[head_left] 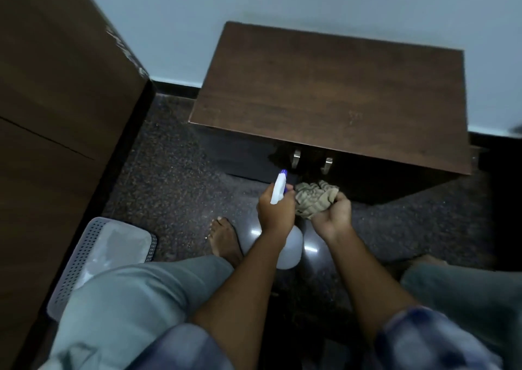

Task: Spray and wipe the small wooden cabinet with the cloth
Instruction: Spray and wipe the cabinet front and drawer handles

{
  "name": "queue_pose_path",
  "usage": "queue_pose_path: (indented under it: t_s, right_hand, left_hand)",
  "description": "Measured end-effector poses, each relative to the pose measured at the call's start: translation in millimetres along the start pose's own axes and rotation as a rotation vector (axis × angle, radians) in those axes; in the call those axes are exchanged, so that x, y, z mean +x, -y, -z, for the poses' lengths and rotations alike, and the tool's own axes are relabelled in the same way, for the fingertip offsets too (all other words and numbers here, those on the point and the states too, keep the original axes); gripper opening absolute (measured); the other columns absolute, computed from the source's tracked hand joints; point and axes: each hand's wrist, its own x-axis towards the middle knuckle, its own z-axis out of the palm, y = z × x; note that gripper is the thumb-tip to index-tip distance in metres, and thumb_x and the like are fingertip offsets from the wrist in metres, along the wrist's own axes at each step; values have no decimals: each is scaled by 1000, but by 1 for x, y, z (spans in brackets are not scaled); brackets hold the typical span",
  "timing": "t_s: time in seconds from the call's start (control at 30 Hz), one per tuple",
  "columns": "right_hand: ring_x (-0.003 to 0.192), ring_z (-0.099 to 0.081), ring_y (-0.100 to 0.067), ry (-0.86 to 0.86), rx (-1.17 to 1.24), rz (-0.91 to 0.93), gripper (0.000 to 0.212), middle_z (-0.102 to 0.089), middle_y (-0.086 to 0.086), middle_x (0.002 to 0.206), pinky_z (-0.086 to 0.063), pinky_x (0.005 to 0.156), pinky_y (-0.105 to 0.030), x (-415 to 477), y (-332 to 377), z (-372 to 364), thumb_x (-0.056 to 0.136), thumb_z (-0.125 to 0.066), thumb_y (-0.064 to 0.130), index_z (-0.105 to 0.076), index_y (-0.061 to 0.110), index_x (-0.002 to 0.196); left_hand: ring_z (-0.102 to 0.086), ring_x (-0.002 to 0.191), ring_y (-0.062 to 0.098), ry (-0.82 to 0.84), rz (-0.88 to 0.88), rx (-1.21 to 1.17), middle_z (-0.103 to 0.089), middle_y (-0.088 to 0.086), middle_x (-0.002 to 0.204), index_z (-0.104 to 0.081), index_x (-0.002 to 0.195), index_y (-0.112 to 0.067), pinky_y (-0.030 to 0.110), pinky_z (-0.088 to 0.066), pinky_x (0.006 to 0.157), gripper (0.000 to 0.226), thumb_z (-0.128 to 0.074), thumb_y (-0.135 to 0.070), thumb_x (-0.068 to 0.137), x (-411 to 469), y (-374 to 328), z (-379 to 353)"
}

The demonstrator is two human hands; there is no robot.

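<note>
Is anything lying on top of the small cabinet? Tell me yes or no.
No, the cabinet top shows only bare wood; the cloth and spray bottle are both held in front of it.

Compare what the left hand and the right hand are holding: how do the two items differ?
The left hand grips a spray bottle, rigid, white and translucent with a purple-tipped nozzle; the right hand clutches a cloth, soft, beige and bunched up. The spray bottle points toward the cabinet front near its two metal handles; the cloth has no clear direction. Both are held low before the cabinet, side by side.
</note>
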Motion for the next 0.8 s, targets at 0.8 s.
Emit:
queue_pose_path:
  t_s: [0.8]
  right_hand:
    - [115,-61,-32,-147,251,63,46,-64,-18,123,-38,112,-40,-16,-67,-161,99,-28,32,-64,10,117]
  left_hand:
    - [-67,81,9,-154,-230,113,-68,-16,83,-70,97,-29,22,-51,75,28,-65,-2,90,19,-10,87]
